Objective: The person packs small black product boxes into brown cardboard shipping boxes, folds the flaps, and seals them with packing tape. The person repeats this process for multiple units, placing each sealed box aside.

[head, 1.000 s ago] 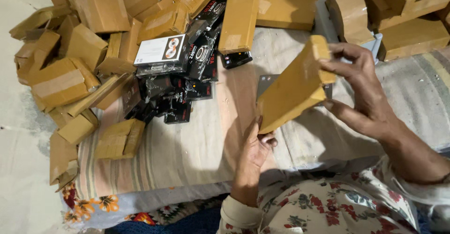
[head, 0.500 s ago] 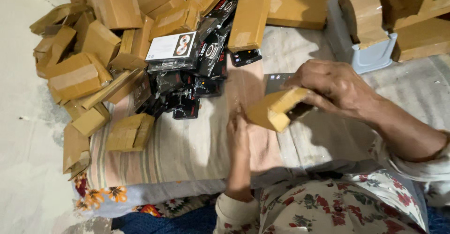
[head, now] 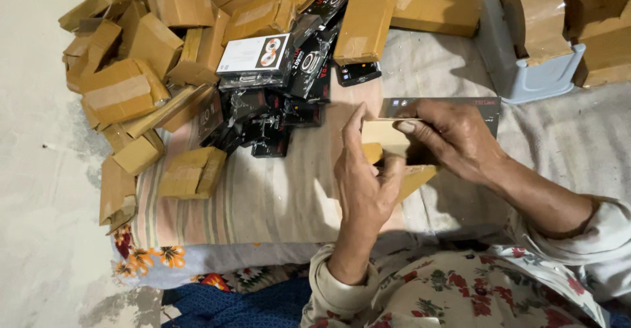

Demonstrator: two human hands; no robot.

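Brown taped cardboard packets point(head: 121, 91) lie heaped at the left edge of the striped mattress point(head: 263, 196); glossy black product boxes point(head: 276, 98) sit just right of them; my left hand point(head: 365, 183) and right hand point(head: 453, 137) both have their grip clamped on a flat brown cardboard packet point(head: 384, 137) near the mattress's front edge; a grey-blue tape dispenser point(head: 526, 52) stands at the far right.

the small box point(head: 388, 145) under both hands is matt brown cardboard, as are the heaped cartons point(head: 125, 88), some banded with slightly shiny tape. the black packs point(head: 289, 85) look glossy, probably film-wrapped. the bedding point(head: 263, 196) is soft striped woven cloth. the grey-blue tape holder point(head: 519, 71) seems smooth plastic.
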